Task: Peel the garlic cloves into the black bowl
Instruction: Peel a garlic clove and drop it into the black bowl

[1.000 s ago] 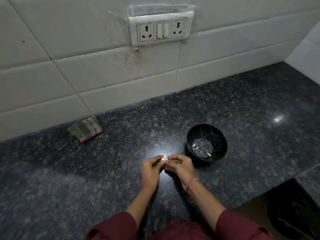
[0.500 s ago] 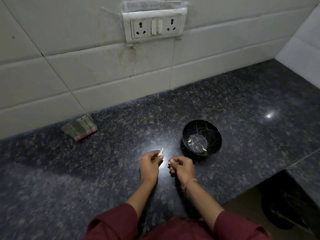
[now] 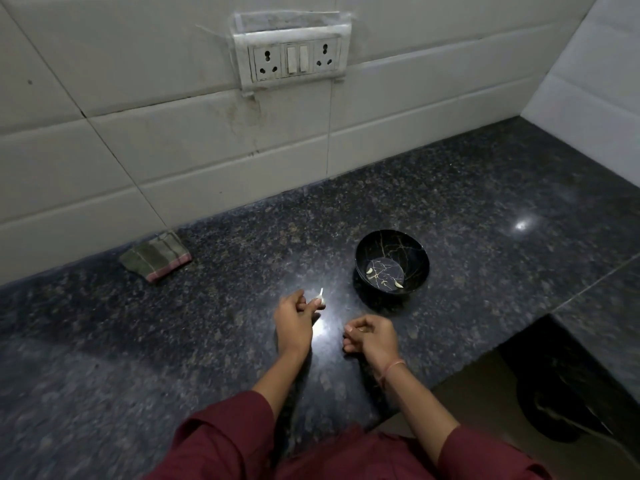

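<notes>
Head | left hand fingers pinch garlic clove | right hand fingers curled, maybe empty | black bowl nearby

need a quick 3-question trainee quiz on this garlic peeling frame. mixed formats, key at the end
1. True or false: the folded cloth lies to the left of the black bowl.
2. How many peeled cloves lie in the black bowl?
3. What holds the garlic clove that is outside the bowl? A. left hand. B. the other hand. C. nothing, it lies loose on the worktop.

Key: 1 true; 2 two; 3 A.
</notes>
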